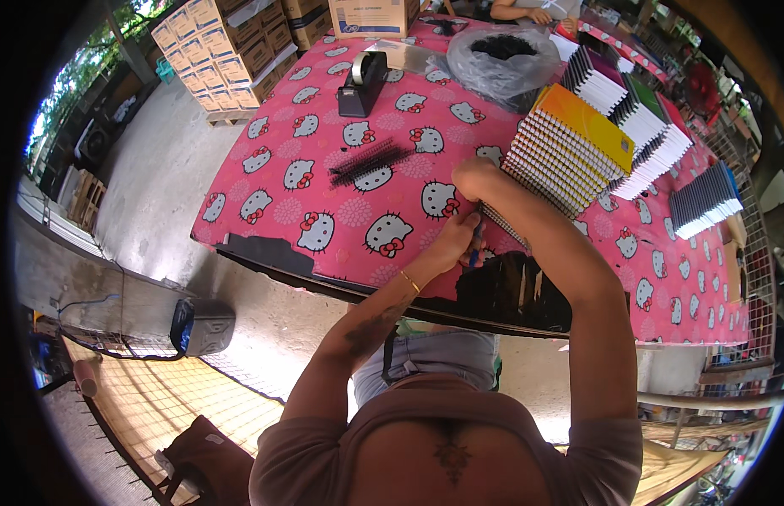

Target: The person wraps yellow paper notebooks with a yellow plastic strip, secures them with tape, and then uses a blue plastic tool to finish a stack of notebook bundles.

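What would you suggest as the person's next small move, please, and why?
Perhaps steady the coiled edge of the yellow-covered spiral notebooks with the right hand: it is right beside them, while a small blue object shows at the left hand.

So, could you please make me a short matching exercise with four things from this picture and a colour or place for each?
Things
1. tape dispenser
2. plastic bag
3. carton stack
4. notebook stack by the right hand

Colours and places
A. on a wooden pallet
B. yellow and orange on top
C. see-through, with black material inside
D. black, standing on the pink tablecloth

Right pairs: 1-D, 2-C, 3-A, 4-B
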{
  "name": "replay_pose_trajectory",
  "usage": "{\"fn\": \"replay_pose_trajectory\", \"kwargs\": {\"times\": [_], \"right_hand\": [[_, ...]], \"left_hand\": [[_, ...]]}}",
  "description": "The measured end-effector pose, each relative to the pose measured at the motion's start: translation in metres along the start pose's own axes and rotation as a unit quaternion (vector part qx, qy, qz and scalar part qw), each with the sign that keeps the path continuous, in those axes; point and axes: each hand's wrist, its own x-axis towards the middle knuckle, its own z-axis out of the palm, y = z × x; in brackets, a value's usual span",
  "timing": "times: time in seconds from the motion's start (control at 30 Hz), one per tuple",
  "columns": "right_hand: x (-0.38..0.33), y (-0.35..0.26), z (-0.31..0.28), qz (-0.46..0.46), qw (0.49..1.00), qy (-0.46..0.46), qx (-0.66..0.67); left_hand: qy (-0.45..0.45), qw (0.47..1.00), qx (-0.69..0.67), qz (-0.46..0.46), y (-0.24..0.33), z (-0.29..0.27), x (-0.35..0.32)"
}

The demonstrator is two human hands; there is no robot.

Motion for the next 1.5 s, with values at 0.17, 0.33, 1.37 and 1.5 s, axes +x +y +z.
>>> {"fn": "replay_pose_trajectory", "kwargs": {"times": [0.17,0.33,1.37,1.5], "right_hand": [[-0.003,0.001,0.000,-0.009,1.000,0.000,0.018],[-0.005,-0.006,-0.004,-0.009,1.000,0.014,0.020],[-0.001,-0.011,0.013,-0.035,0.980,0.165,0.108],[-0.029,-0.027,-0.007,-0.092,0.820,0.398,0.401]], "left_hand": [[0.005,0.997,-0.060,-0.042,0.006,0.004,-0.005],[-0.009,0.999,-0.037,-0.031,0.002,-0.008,0.013],[0.066,0.872,0.450,0.181,0.005,-0.023,-0.030],[0.218,0.656,0.687,0.223,0.023,-0.056,-0.078]]}}
